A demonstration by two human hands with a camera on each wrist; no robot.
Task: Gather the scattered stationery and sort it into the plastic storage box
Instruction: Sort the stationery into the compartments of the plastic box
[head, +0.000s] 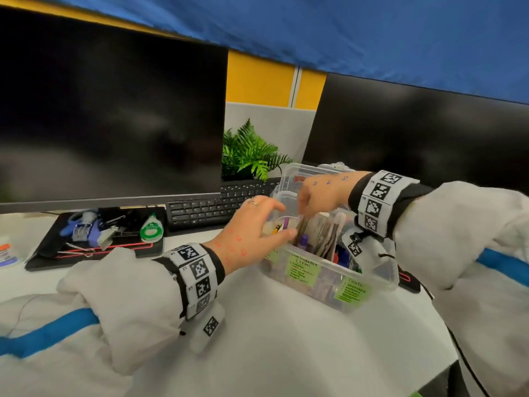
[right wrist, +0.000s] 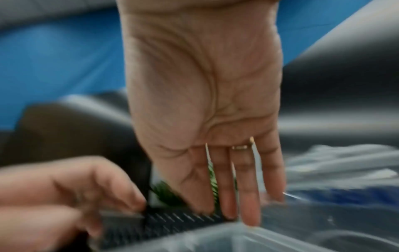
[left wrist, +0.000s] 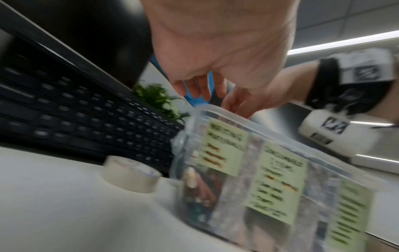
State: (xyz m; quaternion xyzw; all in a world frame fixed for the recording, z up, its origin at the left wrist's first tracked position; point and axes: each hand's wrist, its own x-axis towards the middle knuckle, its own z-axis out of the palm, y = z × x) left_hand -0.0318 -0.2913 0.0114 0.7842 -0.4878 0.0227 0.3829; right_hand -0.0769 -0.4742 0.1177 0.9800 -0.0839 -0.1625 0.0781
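Note:
The clear plastic storage box [head: 329,279] stands on the white desk with green labels on its near wall, and pens and other stationery stand inside. My left hand [head: 286,222] curls over the box's left end, thumb on the near wall and fingers on the far rim. My right hand [head: 305,213] reaches in from the far side with its fingers pointing down among the contents. In the right wrist view those fingers [right wrist: 248,204] are straight at the box's rim [right wrist: 259,238], with nothing visibly held. The left wrist view is blurred and shows the left hand [left wrist: 200,92] above the box [left wrist: 280,187].
A black tray [head: 51,262] at the left holds a blue stapler [head: 77,227], binder clips and a green correction tape [head: 150,229]. A roll of tape [left wrist: 129,175] lies beside the box. Behind are a keyboard [head: 200,207], two dark monitors, a fern [head: 249,153] and a second clear container [head: 309,171].

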